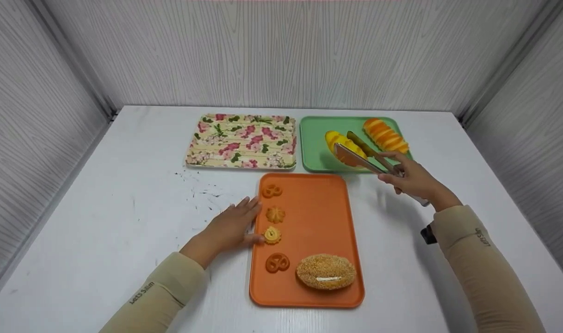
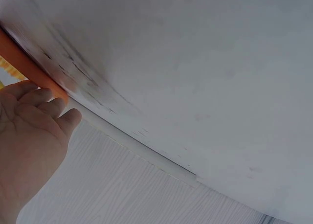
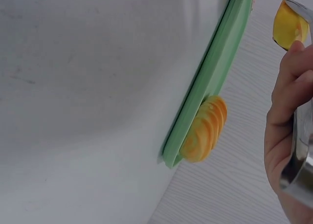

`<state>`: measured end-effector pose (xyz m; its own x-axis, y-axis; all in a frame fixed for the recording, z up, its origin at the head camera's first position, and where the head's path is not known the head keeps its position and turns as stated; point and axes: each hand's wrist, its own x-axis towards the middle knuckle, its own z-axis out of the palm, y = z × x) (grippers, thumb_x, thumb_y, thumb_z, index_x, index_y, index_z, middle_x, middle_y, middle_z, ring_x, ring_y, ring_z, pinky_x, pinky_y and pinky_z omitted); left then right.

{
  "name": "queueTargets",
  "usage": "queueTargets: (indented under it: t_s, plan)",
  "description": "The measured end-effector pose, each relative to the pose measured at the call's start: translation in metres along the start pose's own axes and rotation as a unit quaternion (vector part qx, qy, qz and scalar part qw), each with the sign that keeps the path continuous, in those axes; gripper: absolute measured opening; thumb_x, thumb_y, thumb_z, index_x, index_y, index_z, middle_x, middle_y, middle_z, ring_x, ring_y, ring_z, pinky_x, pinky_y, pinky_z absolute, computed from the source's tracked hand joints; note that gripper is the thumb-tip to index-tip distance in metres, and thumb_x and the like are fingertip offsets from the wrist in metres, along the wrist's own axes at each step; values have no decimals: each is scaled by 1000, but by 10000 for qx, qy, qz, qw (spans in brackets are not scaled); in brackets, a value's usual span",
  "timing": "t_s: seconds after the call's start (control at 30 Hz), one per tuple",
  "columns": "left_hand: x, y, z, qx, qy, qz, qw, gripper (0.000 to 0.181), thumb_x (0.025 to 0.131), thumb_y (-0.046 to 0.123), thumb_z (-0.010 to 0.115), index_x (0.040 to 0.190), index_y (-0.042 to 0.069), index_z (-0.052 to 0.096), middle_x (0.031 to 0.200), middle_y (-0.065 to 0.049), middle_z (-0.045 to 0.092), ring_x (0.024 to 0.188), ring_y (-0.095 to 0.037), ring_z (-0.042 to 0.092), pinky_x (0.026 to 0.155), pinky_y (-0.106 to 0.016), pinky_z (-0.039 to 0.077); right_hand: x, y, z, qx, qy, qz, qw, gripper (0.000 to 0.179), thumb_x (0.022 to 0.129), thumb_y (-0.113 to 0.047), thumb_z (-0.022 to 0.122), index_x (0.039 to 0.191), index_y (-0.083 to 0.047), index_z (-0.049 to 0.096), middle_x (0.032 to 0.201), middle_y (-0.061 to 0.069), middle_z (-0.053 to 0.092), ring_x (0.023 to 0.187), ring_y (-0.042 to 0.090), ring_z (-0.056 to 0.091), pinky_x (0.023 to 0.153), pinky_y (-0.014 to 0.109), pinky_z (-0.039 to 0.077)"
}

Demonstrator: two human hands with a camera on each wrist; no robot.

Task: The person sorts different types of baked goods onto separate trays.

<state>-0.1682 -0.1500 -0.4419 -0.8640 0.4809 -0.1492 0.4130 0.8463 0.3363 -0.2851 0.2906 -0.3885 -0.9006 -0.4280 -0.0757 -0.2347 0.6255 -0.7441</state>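
My right hand grips metal tongs. Between the tongs' ends is a yellow bread roll, over the green tray; the right wrist view shows the roll raised above that tray. An orange-striped bread loaf sits at the green tray's right end. My left hand rests at the left rim of the orange tray, fingers extended along it and thumb over the edge beside a round cookie. A sesame-coated bread lies at that tray's near right.
Down the orange tray's left side run two pretzel-shaped cookies, with a flower-shaped cookie between them. A floral tray stands at the back, left of the green one. Pale wood-grain panels enclose the white table.
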Motion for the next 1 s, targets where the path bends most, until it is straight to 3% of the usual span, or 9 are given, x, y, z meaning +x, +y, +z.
queueTargets:
  t_s: [0.33,0.53,0.6,1.0]
  plan:
    - [-1,3,-3,53,4,42,10000,89,87,56,58,151,3,24,156,-11,17,143,-29,12,113,-47,16,11,13,-7,-11,213,347,9992,69,92,-42,60,148,-19,28,104,22,55,61,22,54,63,39,50]
    - [-2,5,-4,135,7,58,9999,89,87,55,58,150,2,25,156,-12,18,143,-30,13,113,-48,17,15,25,-11,18,311,387,9988,69,93,-40,59,148,-15,27,104,23,55,60,19,52,60,36,50]
    - [-2,5,-4,144,0,25,9999,89,87,55,58,150,2,25,156,-11,18,143,-29,13,113,-48,17,12,18,-11,87,302,468,9984,67,95,-34,58,149,-12,26,106,25,55,60,19,52,61,38,50]
    - [-2,3,-3,23,67,59,10000,88,87,53,60,150,2,26,156,-11,19,143,-30,13,113,-47,17,16,39,-12,-72,419,867,9953,77,91,-49,57,151,-17,22,109,23,54,66,22,54,66,38,50]
